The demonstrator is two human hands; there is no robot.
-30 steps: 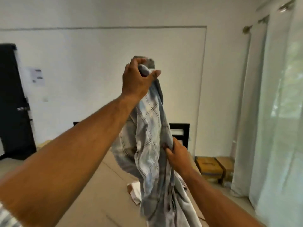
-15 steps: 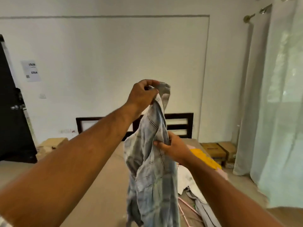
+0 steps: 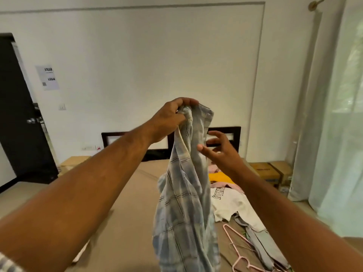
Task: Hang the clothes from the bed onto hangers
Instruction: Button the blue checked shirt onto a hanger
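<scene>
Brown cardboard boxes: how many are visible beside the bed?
3. One brown cardboard box is left of the beige bed; two more stand side by side right of it. Others may be hidden.

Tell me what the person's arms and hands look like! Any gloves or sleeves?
No gloves. The left hand and right hand are bare, and no rings or watch show. The left forearm and right forearm are bare too. Only a bit of striped sleeve peeks in at the bottom left corner, with blue-grey and white stripes.
</scene>
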